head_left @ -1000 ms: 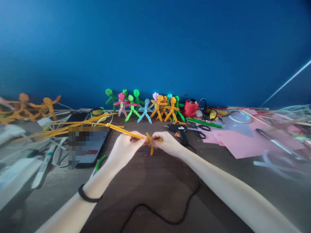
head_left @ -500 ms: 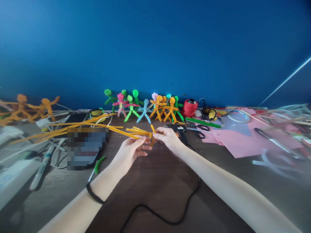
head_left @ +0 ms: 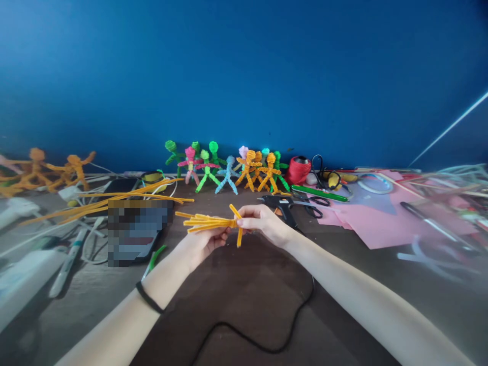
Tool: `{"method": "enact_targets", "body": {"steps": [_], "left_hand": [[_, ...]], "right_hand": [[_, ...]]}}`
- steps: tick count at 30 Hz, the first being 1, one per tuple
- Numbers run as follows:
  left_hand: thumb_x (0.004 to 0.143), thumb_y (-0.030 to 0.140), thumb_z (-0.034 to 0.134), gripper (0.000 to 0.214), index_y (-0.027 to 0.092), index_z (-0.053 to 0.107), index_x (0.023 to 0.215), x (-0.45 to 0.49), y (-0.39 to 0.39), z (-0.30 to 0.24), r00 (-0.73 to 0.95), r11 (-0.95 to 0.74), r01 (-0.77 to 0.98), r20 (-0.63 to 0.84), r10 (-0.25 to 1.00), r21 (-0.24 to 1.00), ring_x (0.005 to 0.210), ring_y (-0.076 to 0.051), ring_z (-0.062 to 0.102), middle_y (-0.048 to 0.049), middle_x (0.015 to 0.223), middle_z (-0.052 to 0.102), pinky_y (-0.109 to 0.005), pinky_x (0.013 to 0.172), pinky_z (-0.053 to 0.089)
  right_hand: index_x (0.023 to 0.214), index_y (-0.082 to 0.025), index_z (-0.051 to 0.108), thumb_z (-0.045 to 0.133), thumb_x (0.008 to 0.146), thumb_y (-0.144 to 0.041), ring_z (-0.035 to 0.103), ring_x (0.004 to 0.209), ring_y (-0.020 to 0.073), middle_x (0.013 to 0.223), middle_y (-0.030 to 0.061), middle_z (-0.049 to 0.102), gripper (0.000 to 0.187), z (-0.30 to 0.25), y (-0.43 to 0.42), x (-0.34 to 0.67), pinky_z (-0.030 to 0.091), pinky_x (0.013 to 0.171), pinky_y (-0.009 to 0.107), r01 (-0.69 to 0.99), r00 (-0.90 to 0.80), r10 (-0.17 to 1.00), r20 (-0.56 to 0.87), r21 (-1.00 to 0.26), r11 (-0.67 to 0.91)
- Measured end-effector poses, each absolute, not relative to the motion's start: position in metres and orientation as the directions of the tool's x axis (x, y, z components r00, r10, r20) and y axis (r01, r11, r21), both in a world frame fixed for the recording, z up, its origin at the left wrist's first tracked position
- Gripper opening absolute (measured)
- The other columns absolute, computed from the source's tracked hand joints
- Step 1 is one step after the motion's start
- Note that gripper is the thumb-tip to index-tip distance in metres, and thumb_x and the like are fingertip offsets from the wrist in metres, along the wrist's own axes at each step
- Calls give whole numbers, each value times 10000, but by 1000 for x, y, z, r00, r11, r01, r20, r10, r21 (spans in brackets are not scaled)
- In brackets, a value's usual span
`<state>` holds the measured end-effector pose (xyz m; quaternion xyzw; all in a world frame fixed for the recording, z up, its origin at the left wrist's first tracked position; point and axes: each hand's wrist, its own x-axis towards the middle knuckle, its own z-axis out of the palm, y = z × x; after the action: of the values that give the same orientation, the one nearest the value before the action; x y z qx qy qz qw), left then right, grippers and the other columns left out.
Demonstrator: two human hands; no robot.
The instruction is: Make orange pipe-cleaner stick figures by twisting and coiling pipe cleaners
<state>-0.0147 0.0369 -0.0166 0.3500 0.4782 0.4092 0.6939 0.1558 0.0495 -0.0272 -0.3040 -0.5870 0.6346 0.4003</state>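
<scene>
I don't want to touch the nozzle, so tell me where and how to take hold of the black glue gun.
Probably around the handle, from the near right side: the glue gun lies on its side, handle slanting toward the person, nozzle pointing left, away from that approach. The right hand, pinching orange pipe cleaners, would need freeing first.

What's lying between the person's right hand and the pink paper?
The head view shows a black glue gun just past the right hand, then its pale stick and black loops, possibly scissor handles, nearer the pink paper.
</scene>
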Motion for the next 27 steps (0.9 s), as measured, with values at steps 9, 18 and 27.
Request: {"method": "enact_targets", "body": {"steps": [9, 18, 27], "left_hand": [[670, 239, 665, 127, 156, 586, 725, -40, 46, -2, 486, 287, 8, -254, 836, 958, 659, -127, 602, -15, 705, 652, -202, 599, 437], [701, 259, 611, 144, 147, 614, 790, -41, 46, 12, 332, 190, 123, -221, 917, 974, 684, -153, 610, -40, 719, 669, -265, 672, 451], [763, 357, 533, 180, 183, 574, 782, -20, 26, 20, 266, -246, 450, 134, 955, 859, 812, -191, 611, -25, 796, 655, -313, 737, 455]], "right_hand": [[760, -128, 627, 621, 674, -255, 513, 598, 94, 653, -5, 579, 154, -18, 49, 164, 374, 575, 218, 14, -700, 714, 19, -999, 40], [689, -127, 613, 617, 643, -221, 501, 567, 97, 596, -19, 563, 105, -21, 52, 161, 387, 584, 232, 131, -679, 733, -38, -989, 70], [631, -137, 568, 576, 682, -299, 417, 470, 72, 491, -34, 518, 170, -30, 60, 162, 276, 464, 208, 203, -410, 911, 34, -971, 127]]}}
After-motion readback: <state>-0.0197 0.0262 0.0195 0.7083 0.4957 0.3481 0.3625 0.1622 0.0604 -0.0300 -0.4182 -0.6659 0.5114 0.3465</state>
